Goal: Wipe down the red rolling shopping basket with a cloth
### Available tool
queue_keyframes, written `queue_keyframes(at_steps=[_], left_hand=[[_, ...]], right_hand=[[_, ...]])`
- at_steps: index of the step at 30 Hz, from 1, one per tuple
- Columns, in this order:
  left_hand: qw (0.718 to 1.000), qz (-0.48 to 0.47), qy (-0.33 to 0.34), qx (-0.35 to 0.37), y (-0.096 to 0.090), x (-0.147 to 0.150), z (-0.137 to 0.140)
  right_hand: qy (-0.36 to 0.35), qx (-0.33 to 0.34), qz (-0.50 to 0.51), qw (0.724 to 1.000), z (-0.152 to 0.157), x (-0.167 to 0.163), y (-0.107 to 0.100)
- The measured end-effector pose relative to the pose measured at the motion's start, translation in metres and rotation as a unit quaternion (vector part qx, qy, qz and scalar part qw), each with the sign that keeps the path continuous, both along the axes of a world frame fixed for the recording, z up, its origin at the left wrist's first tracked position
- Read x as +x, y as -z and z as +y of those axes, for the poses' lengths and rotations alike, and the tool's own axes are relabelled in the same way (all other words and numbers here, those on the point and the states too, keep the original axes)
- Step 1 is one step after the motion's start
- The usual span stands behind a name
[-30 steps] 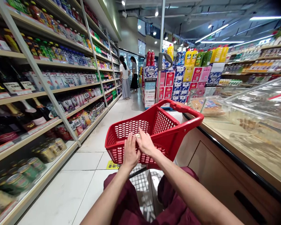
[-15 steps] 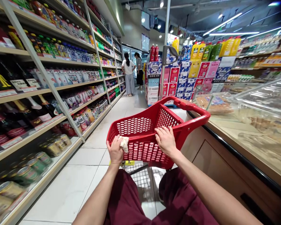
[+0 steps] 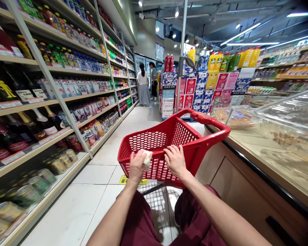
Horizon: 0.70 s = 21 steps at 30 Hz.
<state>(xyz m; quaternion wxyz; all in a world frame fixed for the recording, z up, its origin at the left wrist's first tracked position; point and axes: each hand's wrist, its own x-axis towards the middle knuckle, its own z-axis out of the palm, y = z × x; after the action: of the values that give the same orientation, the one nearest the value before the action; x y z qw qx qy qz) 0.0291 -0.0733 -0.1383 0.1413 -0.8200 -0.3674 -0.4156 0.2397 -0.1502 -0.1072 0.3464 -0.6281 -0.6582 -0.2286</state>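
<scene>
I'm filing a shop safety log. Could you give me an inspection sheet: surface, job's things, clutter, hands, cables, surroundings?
Surface: pale tiled floor.
Job's things: red shopping cart; crumpled white cloth.
Clutter: yellow floor notice, partly hidden.
Hands: left hand holds the cloth at the cart's near side; right hand rests on the near rim.
Cables: nothing seen.
Surroundings: drink shelves left; stacked boxes and bottles ahead; counter with clear covers right; two people down the aisle.
</scene>
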Motion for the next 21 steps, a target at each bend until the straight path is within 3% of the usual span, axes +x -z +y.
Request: queue_keyframes(at_steps=[3,8,14,16,19,21], left_hand=[[0.999,0.029,0.035,0.008,-0.003,0.013,-0.002],[0.997,-0.035,-0.068,-0.009,0.001,-0.024,0.007],[0.997,0.052,0.051,0.003,-0.005,0.031,-0.008],[0.998,0.042,0.038,-0.002,-0.003,0.019,-0.003],[0.997,-0.029,-0.066,-0.017,0.005,-0.024,0.012],[0.994,-0.054,-0.097,-0.022,0.008,-0.034,0.016]], right_hand=[[-0.021,-0.008,-0.026,0.999,0.000,0.006,0.003],[-0.032,-0.001,-0.022,0.999,0.001,0.006,0.005],[-0.010,-0.010,-0.012,1.000,0.000,0.002,0.004],[-0.028,-0.012,-0.026,0.999,-0.001,0.005,0.004],[-0.036,-0.009,-0.024,0.999,-0.001,0.005,0.003],[-0.022,-0.003,-0.009,1.000,0.000,0.001,0.003]])
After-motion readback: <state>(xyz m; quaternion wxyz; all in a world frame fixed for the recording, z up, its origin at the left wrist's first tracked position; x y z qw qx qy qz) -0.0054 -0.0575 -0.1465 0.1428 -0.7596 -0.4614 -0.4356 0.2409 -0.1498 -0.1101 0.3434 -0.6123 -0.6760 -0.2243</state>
